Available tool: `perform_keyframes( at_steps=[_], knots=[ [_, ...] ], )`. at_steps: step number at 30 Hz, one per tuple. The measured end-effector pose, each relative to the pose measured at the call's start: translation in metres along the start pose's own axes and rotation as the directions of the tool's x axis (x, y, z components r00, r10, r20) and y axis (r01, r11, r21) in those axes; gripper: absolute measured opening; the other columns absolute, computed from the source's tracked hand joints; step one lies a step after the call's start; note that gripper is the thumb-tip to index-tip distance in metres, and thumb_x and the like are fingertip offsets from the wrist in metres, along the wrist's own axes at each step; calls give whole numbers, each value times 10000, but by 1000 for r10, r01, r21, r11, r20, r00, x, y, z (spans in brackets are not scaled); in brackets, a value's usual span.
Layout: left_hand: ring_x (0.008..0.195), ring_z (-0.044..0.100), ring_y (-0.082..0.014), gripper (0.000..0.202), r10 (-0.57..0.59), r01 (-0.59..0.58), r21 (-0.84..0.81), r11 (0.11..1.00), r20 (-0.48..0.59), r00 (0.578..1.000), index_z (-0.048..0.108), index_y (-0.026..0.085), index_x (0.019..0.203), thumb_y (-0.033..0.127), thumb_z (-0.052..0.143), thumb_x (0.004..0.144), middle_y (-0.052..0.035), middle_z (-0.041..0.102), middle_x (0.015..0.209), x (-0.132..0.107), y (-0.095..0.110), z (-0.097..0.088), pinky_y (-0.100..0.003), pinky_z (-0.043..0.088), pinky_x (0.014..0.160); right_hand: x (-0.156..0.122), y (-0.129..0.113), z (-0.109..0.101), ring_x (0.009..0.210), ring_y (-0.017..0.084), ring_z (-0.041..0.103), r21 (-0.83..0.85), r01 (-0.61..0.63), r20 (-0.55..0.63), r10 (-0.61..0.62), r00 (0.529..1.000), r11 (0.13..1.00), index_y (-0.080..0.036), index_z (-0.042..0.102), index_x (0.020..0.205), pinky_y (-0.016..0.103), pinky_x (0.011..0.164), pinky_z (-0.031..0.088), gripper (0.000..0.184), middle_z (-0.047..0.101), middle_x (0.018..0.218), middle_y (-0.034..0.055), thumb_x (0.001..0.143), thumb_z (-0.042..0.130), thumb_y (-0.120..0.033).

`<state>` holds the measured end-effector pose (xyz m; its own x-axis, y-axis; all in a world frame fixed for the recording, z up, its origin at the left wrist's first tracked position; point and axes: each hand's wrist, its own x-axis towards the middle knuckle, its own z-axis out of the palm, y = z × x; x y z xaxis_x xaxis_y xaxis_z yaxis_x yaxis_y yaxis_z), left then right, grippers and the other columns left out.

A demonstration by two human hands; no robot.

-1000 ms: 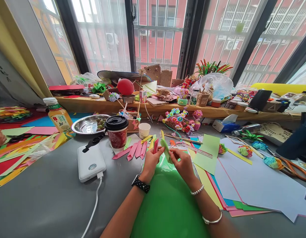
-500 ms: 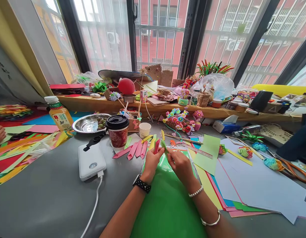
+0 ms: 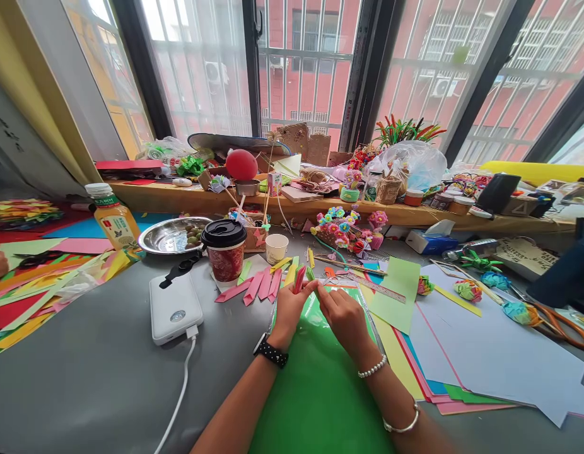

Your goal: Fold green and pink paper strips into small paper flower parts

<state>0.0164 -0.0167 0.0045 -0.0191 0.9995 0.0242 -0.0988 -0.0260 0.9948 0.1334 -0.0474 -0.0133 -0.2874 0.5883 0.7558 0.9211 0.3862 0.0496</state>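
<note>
Fingers (image 3: 309, 288) of left hand (image 3: 288, 310) and right hand (image 3: 345, 317) pinch folded green paper (image 3: 311, 273), its tip poking above them.

A small folded green paper (image 3: 311, 273) is pinched where the fingertips of the left hand (image 3: 289, 309) and the right hand (image 3: 344, 315) meet. It is mostly hidden, with only its tip seen pointing up. A folded red strip (image 3: 299, 279) is held upright in the left hand, just beside the green piece. Both are held above a glossy green sheet (image 3: 320, 391) lying flat on the table.
</note>
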Motion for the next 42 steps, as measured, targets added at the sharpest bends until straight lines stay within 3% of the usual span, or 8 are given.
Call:
perform_keyframes(
  at_steps=[6,10,15,21,28,33,37,42],
  knots=[
    [370,272,-49,276,-8,8,-27,1000,7,1000,650,133,643,390,671,545,86,305,355,0,0,0,-199,182,382,2,0,-3,546,156,516,19,8,26,-8,1000,1000,-123,597,1055,259,502,381,303,563,548,51,868,369,-191],
    [356,221,-33,334,-42,42,-59,997,10,999,630,111,681,416,664,550,100,275,372,2,0,-2,-197,154,369,3,1,-4,640,173,565,303,-185,81,169,982,935,-164,612,1030,272,586,436,316,621,661,71,859,391,-311],
    [345,216,-23,390,-76,81,-99,992,48,996,571,117,677,459,675,521,114,246,388,2,3,-2,-185,125,359,7,12,-4,641,169,616,697,-576,378,465,801,426,-163,654,865,278,600,488,349,659,708,57,809,432,-426],
    [345,212,-19,397,-71,85,-112,990,121,990,553,125,644,468,689,497,113,266,383,-2,8,-1,-187,124,362,11,12,-8,593,144,599,694,-719,704,255,663,-45,-146,653,681,276,612,493,287,636,627,25,668,610,-429],
    [342,196,-24,396,-60,76,-91,993,164,985,559,127,659,494,653,543,112,264,364,-1,5,-1,-196,107,365,11,9,-10,513,96,527,677,-729,726,255,639,-103,-143,613,597,233,560,449,261,585,555,-10,647,639,-399],
    [359,149,-11,348,-87,145,-150,978,341,936,557,116,669,429,673,572,114,210,414,0,6,-5,-202,73,385,11,13,-11,506,76,479,678,-719,734,173,657,-149,-139,610,640,208,531,396,250,549,548,-26,670,626,-386],
    [390,135,-16,367,-82,207,-212,955,481,873,601,96,773,412,669,599,112,179,438,-1,8,-11,-199,92,402,10,13,-14,492,66,444,633,-728,760,33,649,-264,-133,582,599,199,503,357,260,519,532,-30,670,638,-377],
    [394,150,-16,353,-106,243,-249,938,460,882,606,114,736,424,680,585,110,191,434,0,7,-11,-187,149,406,8,12,-13,514,62,460,572,-701,762,-40,646,-426,-122,607,659,190,515,361,256,529,564,-15,669,652,-374]
  ],
)
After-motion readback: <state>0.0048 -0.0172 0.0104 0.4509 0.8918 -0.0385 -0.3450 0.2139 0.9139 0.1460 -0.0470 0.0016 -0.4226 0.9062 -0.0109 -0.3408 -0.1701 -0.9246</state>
